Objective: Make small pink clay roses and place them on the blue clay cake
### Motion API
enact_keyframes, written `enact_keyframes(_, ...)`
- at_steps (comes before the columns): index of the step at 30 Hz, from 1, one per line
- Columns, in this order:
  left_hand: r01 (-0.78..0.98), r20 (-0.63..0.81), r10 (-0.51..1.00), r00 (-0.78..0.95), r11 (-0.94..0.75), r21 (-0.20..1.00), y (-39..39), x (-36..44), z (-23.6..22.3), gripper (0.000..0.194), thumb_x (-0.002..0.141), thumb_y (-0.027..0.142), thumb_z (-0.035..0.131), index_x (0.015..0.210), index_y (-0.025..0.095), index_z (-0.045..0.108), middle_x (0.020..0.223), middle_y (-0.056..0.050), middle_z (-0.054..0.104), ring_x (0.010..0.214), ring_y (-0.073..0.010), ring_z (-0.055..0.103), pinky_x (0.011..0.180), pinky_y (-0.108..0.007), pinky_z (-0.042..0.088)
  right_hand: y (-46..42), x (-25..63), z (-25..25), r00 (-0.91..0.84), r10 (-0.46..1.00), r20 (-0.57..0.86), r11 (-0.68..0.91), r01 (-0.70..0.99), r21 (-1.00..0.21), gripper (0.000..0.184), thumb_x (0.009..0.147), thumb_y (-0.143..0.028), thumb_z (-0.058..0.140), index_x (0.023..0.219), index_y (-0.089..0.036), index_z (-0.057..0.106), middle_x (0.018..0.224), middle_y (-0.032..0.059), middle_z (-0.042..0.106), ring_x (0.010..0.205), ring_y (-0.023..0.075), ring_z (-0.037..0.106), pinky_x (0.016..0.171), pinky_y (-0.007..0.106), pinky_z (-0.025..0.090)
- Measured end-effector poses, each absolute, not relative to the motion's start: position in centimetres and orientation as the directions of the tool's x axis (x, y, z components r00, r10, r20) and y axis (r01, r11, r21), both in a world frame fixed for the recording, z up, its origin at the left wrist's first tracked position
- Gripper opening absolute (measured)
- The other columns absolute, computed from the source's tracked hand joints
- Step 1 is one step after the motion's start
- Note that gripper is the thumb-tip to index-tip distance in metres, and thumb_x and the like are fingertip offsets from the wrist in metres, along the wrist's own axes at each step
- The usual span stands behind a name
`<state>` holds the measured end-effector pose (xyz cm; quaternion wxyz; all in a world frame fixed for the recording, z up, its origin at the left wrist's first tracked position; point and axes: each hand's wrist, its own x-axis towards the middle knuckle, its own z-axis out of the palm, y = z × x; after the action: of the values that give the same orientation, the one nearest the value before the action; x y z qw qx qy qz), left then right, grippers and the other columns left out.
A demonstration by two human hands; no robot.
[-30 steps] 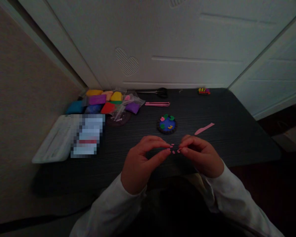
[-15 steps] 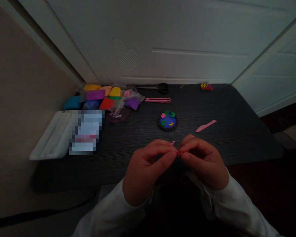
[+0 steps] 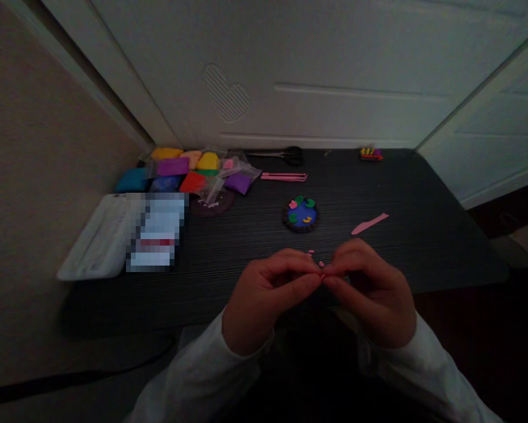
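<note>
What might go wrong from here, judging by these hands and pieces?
The tiny pink piece at the meeting fingertips of the left hand and right hand might get squashed or dropped.

The loose pink bits lie just beyond the hands, so a stray finger could scatter them.

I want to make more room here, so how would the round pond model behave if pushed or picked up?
The pond model lies low and flat on the table, so it would probably slide rather than tip. Its clay-looking pink flower sits near the rim and might squash or come loose if gripped there. Being small, it is likely light.
</note>
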<state>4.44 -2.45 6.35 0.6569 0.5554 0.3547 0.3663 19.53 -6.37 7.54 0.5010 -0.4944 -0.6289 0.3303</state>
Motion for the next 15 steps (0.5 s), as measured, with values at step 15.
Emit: enact_keyframes(15, -0.054, -0.047, 0.836, 0.546, 0.091, 0.994, -2.40, 4.37, 6.84, 0.005, 0.067, 0.020, 0.058, 0.070, 0.020, 0.063, 0.080, -0.002, 0.061, 0.081, -0.0159, 0.055, 0.077, -0.031, 0.043, -6.98, 20.21, 8.04, -0.082, 0.935, 0.344, 0.346, 0.414, -0.842, 0.023, 0.067, -0.009, 0.058, 0.084, -0.025, 0.058, 0.076, 0.0016, 0.052, 0.072, 0.0143, 0.050, 0.062, 0.030, 0.041)
